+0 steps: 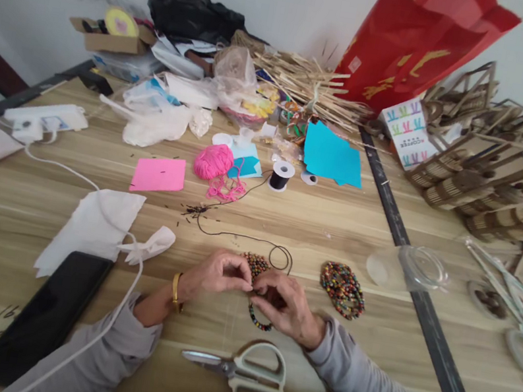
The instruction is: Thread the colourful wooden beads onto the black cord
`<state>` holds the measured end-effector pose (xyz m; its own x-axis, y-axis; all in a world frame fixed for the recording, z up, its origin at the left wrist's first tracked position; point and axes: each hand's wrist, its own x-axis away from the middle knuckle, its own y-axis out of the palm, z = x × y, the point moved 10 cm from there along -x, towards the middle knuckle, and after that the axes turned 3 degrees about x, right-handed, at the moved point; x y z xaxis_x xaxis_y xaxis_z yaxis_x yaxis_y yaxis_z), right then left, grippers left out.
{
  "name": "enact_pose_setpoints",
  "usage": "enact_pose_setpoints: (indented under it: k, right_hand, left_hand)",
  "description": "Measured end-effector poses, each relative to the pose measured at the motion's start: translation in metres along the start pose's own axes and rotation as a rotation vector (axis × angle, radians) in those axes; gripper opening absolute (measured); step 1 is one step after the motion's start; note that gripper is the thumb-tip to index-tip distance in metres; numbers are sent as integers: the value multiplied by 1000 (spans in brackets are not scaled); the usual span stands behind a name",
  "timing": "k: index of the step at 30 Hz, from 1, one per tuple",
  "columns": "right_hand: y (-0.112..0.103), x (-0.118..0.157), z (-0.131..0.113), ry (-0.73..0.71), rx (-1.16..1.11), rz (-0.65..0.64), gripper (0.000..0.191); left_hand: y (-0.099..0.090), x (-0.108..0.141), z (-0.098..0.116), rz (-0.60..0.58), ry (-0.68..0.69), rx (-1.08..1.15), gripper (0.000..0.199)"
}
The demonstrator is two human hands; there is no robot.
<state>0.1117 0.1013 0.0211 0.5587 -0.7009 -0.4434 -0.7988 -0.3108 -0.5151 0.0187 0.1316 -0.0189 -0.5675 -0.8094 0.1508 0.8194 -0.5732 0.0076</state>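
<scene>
Both my hands meet over the middle of the wooden table, fingertips nearly touching. My left hand (223,273), with a gold bracelet (176,291) at its wrist, pinches something too small to make out. My right hand (286,304) is closed in a pinch beside it. A strand of multicoloured beads (259,320) hangs or lies just below the fingers. Behind the hands rests a bunch of brown beads (256,263), partly hidden. A black cord (235,235) runs from near the beads toward a black spool (280,178). Below my hands lie scissors (255,379) with pale handles.
A pile of beaded strands (343,290) lies to the right. At the left are a black phone (45,320), white tissue (90,227) and a white cable (130,288). Pink yarn (213,162), blue sheets (332,154) and a red bag (416,48) stand farther back.
</scene>
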Motion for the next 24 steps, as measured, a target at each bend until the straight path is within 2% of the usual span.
enact_pose_setpoints:
  k: [8, 15, 20, 24]
  right_hand:
    - [1, -1, 3, 8, -1, 5, 4]
    - [4, -1, 7, 44, 35, -57, 9]
    - [-3, 0, 8, 52, 56, -1, 12]
    - [-7, 1, 13, 84, 38, 61, 6]
  left_hand:
    - [-1, -1, 0, 16, 1, -44, 16]
    - [-4, -1, 0, 47, -3, -99, 14]
    - [-16, 4, 7, 134, 29, -225, 12]
    - [-21, 6, 8, 138, 50, -336, 9]
